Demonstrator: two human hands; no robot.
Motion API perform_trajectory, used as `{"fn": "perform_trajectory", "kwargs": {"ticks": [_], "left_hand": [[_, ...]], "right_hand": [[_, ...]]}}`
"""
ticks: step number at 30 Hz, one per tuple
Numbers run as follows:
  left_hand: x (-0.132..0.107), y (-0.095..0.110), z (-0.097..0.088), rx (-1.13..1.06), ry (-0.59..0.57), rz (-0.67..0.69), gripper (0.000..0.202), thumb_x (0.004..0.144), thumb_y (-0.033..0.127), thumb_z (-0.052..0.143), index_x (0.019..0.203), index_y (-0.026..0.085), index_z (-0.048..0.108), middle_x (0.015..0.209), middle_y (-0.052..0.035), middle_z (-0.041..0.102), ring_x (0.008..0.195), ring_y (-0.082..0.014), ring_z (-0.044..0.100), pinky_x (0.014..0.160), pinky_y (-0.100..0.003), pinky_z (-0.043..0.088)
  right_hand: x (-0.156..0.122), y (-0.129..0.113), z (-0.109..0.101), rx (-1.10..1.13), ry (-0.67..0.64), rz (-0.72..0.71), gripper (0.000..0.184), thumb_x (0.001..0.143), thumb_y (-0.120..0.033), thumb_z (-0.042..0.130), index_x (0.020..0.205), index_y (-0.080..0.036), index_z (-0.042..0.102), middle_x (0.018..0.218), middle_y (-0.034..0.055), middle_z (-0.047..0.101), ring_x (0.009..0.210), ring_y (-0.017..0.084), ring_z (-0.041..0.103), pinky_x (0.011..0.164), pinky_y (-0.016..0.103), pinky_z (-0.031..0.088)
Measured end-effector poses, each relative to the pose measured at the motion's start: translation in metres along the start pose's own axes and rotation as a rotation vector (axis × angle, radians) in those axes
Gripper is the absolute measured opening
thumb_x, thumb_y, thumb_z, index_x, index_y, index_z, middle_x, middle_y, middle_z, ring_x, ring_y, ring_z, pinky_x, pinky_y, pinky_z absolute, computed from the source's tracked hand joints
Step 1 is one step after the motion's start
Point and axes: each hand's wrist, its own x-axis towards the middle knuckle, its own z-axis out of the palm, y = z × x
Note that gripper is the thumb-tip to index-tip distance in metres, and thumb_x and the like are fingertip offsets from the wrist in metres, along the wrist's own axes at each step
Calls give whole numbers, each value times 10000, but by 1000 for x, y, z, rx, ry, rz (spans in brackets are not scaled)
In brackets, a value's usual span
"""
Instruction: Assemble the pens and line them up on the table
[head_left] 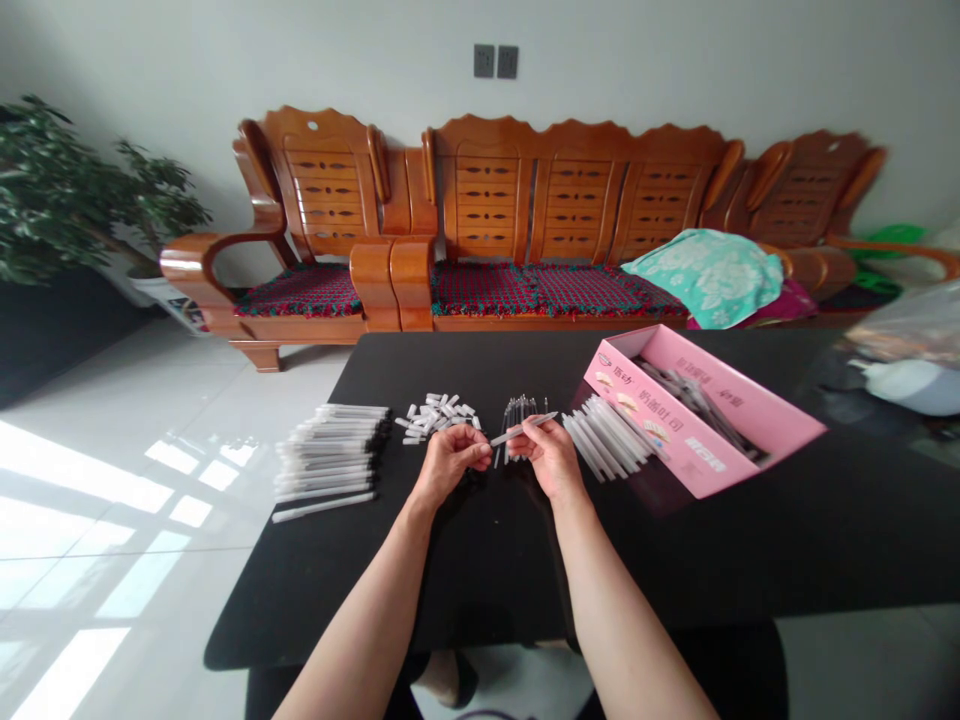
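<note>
My right hand holds a whitish translucent pen barrel between thumb and fingers, slanting up to the right. At the barrel's left end, the fingertips of my left hand are pinched together; anything small between them is hidden. Thin dark-filled pen refills lie just behind my hands. Beyond my left hand is a loose heap of short white pen caps. More empty-looking pen barrels lie side by side to the right of my right hand. Farther left, capped pens form a stacked row.
An open pink box with dark and clear pieces inside stands right on the black table. A clear plastic bag is at the far right. Behind are wooden seats with a green cloth; a potted plant stands left.
</note>
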Motion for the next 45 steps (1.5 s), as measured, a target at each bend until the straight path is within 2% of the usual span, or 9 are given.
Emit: {"fn": "perform_trajectory", "kwargs": {"ticks": [15, 23, 26, 30, 33, 35, 38, 42, 45], "left_hand": [[2, -5, 2, 16, 45, 23, 313, 700, 386, 797, 756, 119, 644, 614, -25, 661, 551, -126, 635, 554, -224, 545], [0, 1, 8, 0, 70, 25, 355, 674, 415, 809, 770, 125, 629, 601, -18, 655, 537, -133, 636, 545, -233, 544], [-1, 4, 9, 9, 97, 22, 382, 702, 463, 777, 782, 122, 624, 613, -29, 661, 528, -130, 634, 532, -225, 542], [-2, 5, 8, 106, 119, 4, 462, 806, 564, 624, 779, 104, 654, 637, -54, 657, 467, -107, 590, 400, -180, 455], [-3, 5, 6, 208, 79, -41, 433, 805, 526, 624, 730, 101, 662, 594, -40, 630, 397, -74, 516, 324, -147, 345], [-4, 5, 7, 240, 70, -68, 373, 774, 472, 665, 690, 109, 649, 572, -28, 620, 375, -60, 484, 317, -141, 318], [-3, 4, 7, 232, 86, -51, 328, 749, 434, 697, 672, 123, 625, 532, -7, 600, 376, -64, 485, 341, -148, 350], [-2, 1, 7, 163, 82, 1, 318, 711, 417, 752, 779, 126, 643, 556, -6, 622, 442, -97, 558, 427, -183, 460], [-3, 2, 7, 175, 100, 15, 361, 714, 449, 753, 836, 123, 656, 538, 1, 611, 421, -98, 547, 398, -178, 438]], "right_hand": [[0, -1, 0, -40, 12, 0, 245, 726, -293, 799, 851, -165, 632, 751, 67, 765, 576, 173, 719, 538, 250, 604], [0, 1, 1, -34, 20, 24, 274, 711, -297, 813, 853, -159, 624, 734, 75, 763, 568, 184, 722, 528, 255, 607], [0, 1, 1, -19, 44, 19, 280, 697, -294, 821, 838, -160, 620, 719, 71, 760, 570, 186, 722, 523, 256, 608], [0, 0, 2, 1, 49, 7, 279, 691, -292, 823, 821, -163, 613, 719, 66, 759, 578, 185, 723, 517, 254, 607], [0, -1, 3, -8, 46, 5, 279, 693, -293, 824, 820, -160, 614, 725, 69, 760, 579, 184, 723, 518, 249, 605], [0, 0, 3, -16, 47, 2, 275, 698, -291, 821, 824, -158, 615, 723, 67, 759, 579, 186, 724, 520, 251, 606], [0, 0, 3, -19, 47, 3, 272, 703, -289, 818, 830, -160, 614, 721, 64, 758, 586, 193, 727, 521, 257, 608], [0, -1, 2, -12, 46, 3, 266, 707, -288, 815, 825, -162, 612, 731, 70, 761, 592, 186, 727, 527, 248, 607], [0, -1, 3, -9, 46, -4, 268, 707, -294, 816, 822, -164, 613, 734, 66, 761, 589, 180, 726, 527, 240, 604]]}}
